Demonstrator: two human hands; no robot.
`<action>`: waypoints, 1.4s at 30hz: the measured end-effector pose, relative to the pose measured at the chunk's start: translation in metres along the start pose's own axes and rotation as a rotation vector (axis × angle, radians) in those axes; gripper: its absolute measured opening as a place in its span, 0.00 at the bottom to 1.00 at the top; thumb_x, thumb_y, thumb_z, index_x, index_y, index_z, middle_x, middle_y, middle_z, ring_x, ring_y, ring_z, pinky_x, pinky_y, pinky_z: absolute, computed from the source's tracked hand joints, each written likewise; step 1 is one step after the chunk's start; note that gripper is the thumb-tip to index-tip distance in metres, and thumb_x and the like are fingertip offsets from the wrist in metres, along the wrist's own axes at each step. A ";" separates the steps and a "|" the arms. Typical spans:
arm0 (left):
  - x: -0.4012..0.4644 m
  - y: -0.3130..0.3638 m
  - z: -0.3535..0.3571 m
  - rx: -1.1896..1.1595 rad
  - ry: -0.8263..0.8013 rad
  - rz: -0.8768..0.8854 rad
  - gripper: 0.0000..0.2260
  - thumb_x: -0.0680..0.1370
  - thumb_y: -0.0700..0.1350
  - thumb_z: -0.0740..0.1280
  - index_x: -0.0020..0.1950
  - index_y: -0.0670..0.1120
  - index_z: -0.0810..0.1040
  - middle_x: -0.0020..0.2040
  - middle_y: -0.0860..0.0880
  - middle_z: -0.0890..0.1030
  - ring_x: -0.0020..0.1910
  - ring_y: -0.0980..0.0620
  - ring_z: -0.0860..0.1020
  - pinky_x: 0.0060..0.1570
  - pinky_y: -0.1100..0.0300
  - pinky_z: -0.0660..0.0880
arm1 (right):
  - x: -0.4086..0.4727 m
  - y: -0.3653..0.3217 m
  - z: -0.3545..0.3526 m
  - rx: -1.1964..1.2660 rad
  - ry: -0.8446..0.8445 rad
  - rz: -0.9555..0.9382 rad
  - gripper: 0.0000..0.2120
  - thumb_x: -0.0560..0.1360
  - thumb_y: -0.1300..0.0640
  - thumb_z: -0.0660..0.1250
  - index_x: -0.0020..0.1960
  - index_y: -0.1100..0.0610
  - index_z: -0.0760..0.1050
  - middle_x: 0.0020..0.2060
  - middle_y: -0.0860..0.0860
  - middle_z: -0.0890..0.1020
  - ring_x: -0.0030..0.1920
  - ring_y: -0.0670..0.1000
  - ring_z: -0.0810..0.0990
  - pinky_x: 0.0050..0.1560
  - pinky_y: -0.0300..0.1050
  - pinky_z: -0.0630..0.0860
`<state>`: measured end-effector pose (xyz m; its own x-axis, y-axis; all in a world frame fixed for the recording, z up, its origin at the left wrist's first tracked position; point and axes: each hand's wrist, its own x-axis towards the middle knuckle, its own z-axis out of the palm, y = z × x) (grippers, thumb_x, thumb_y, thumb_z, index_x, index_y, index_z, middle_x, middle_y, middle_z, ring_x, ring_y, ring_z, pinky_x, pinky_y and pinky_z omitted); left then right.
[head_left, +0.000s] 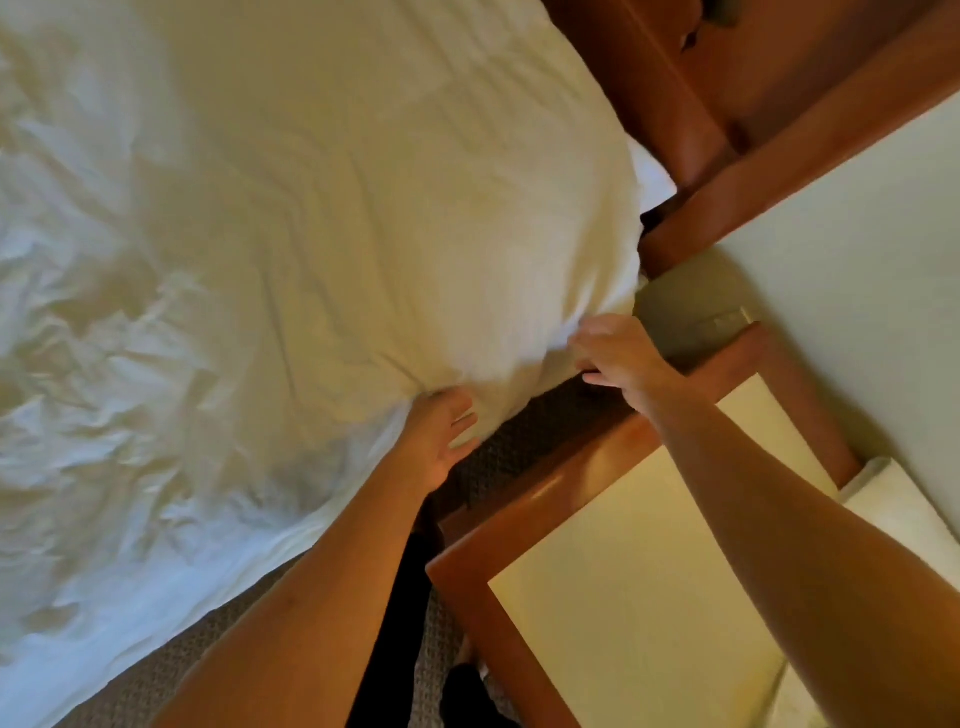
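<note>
Warm dim light, soft motion blur throughout, wide-angle bending at the edges

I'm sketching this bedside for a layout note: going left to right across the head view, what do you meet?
white sheet → left hand → right hand → pale wall. The nightstand spans below both the right hand and the wall, so it is left out.

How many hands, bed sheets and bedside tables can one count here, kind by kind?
Hands: 2, the left hand and the right hand
White sheet: 1
Wooden bedside table: 1
Total: 4
</note>
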<state>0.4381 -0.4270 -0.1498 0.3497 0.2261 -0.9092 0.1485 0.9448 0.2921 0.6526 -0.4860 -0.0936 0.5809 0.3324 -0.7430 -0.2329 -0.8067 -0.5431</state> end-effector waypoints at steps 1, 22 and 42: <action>0.012 0.005 0.002 -0.016 -0.005 -0.037 0.18 0.82 0.48 0.63 0.70 0.43 0.70 0.69 0.43 0.72 0.65 0.46 0.73 0.55 0.49 0.74 | 0.019 -0.007 0.001 0.021 0.074 -0.017 0.21 0.77 0.60 0.69 0.68 0.53 0.71 0.61 0.51 0.76 0.59 0.55 0.79 0.53 0.47 0.80; 0.012 -0.003 -0.002 0.237 0.063 -0.156 0.11 0.82 0.51 0.62 0.58 0.46 0.78 0.56 0.46 0.82 0.55 0.46 0.80 0.58 0.49 0.76 | 0.091 -0.018 -0.046 -0.445 0.509 -0.044 0.15 0.76 0.59 0.69 0.61 0.59 0.72 0.56 0.57 0.78 0.49 0.57 0.81 0.43 0.52 0.82; -0.001 0.224 0.009 0.966 0.916 1.117 0.29 0.82 0.56 0.48 0.80 0.44 0.51 0.81 0.44 0.49 0.79 0.45 0.47 0.72 0.32 0.45 | 0.052 -0.143 0.050 -0.780 0.497 -1.036 0.27 0.84 0.47 0.46 0.80 0.57 0.53 0.79 0.58 0.52 0.79 0.59 0.50 0.76 0.63 0.48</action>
<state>0.4797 -0.2174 -0.0811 0.1175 0.9900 0.0781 0.7939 -0.1409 0.5915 0.6770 -0.3291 -0.0745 0.4714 0.8664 0.1646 0.8652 -0.4183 -0.2765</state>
